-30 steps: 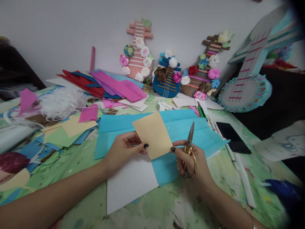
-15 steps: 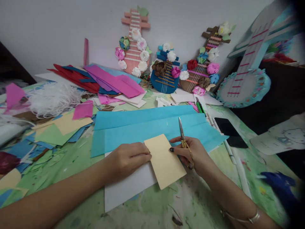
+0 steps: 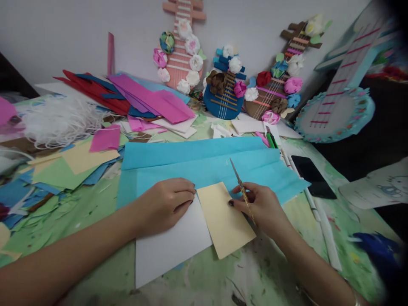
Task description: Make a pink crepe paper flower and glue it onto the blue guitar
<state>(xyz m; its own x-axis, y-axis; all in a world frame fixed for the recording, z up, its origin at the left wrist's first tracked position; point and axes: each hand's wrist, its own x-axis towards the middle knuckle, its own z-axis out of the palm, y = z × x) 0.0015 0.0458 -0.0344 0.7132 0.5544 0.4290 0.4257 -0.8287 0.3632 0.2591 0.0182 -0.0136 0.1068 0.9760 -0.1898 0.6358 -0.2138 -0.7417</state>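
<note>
A pale yellow rectangular card point(image 3: 225, 221) lies tilted between my hands, overlapping a white sheet point(image 3: 168, 255). My right hand point(image 3: 263, 206) grips slim gold-handled scissors point(image 3: 239, 180), their blades together and pointing up and left. Its dark-nailed thumb rests over the card's right edge; whether it also pinches the card I cannot tell. My left hand point(image 3: 167, 204) lies on the white sheet with fingers curled together, its fingertips close to the card's upper left corner. What those fingers hold, if anything, is hidden. Behind both hands spreads folded turquoise paper point(image 3: 191, 157).
Paper scraps point(image 3: 66, 168) and tangled white string point(image 3: 60, 121) cover the left side. Pink paper point(image 3: 149, 95) is piled behind. Decorated paper instruments point(image 3: 223, 100) lean on the wall. A black phone point(image 3: 314, 176) and white sticks point(image 3: 328, 238) lie at right.
My left fingers have drawn back left from the card's edge. The scissors in my right hand have turned, their tip swinging left. The card has shifted slightly right in view.
</note>
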